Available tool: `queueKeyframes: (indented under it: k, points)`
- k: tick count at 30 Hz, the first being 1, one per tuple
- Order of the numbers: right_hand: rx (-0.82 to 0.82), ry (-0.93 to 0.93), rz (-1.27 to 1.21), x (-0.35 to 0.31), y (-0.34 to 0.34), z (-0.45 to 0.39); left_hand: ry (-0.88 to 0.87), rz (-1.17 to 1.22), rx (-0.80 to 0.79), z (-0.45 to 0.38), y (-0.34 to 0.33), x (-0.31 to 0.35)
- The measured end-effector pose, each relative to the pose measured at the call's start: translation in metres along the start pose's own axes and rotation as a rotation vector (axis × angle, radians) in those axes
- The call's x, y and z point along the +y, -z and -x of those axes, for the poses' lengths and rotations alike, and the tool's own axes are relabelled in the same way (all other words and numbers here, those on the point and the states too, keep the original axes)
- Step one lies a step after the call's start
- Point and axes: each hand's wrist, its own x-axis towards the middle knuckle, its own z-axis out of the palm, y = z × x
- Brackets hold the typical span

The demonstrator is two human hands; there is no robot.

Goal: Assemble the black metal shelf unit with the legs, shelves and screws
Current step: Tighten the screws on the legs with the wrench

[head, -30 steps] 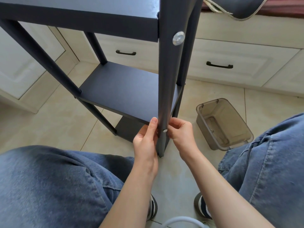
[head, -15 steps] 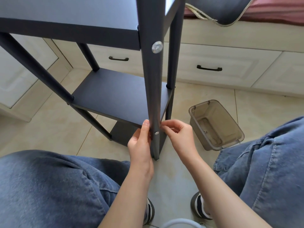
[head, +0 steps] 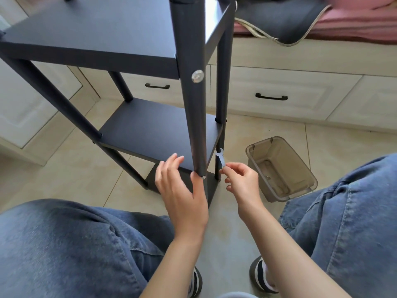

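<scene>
The black shelf unit [head: 111,37] stands upright on the tiled floor in front of my knees, with a top shelf, a middle shelf [head: 159,127] and a lower one partly hidden. Its near front leg [head: 191,108] carries a large silver screw head [head: 197,76] at the top shelf and a small screw [head: 203,177] at the middle shelf. My left hand [head: 182,188] rests open against this leg and the middle shelf's edge, thumb beside the small screw. My right hand [head: 242,181] pinches a small flat wrench [head: 220,160], held just right of the leg.
A translucent grey plastic bin [head: 281,168] sits on the floor to the right, small parts inside. Cream cabinets with black drawer handles [head: 271,97] run along the back, a dark cushion on top. My denim-clad knees fill the lower corners; striped slippers show below.
My right hand has drawn back from the leg's small screw and now holds the flat wrench up to the right. The left hand's fingers have spread open. The view has tilted upward.
</scene>
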Motion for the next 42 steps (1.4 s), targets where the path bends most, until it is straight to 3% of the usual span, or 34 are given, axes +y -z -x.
queueKeyframes:
  k: [6,16,25,29,34,36,42]
  points:
    - [-0.004,-0.049,-0.076,-0.003,0.002,0.0,-0.145,-0.207,-0.17,-0.006,-0.006,0.003]
    - [0.027,-0.085,-0.11,-0.005,0.004,0.0,-0.11,-0.617,-0.175,-0.025,-0.014,0.0]
    - [0.125,0.032,-0.278,-0.021,0.001,0.0,-0.203,-0.445,-0.191,-0.028,-0.004,-0.004]
    - [0.209,0.12,-0.324,-0.037,0.003,-0.009,-0.16,-0.407,-0.336,-0.036,0.009,-0.011]
    - [0.267,0.082,-0.308,-0.059,0.007,-0.027,-0.191,-0.345,-0.454,-0.045,0.023,0.002]
    - [0.253,0.09,-0.308,-0.07,0.009,-0.035,-0.204,-0.344,-0.479,-0.046,0.023,0.003]
    - [0.069,0.093,-0.28,-0.088,0.008,-0.038,-0.117,-0.236,-0.337,-0.033,0.018,-0.001]
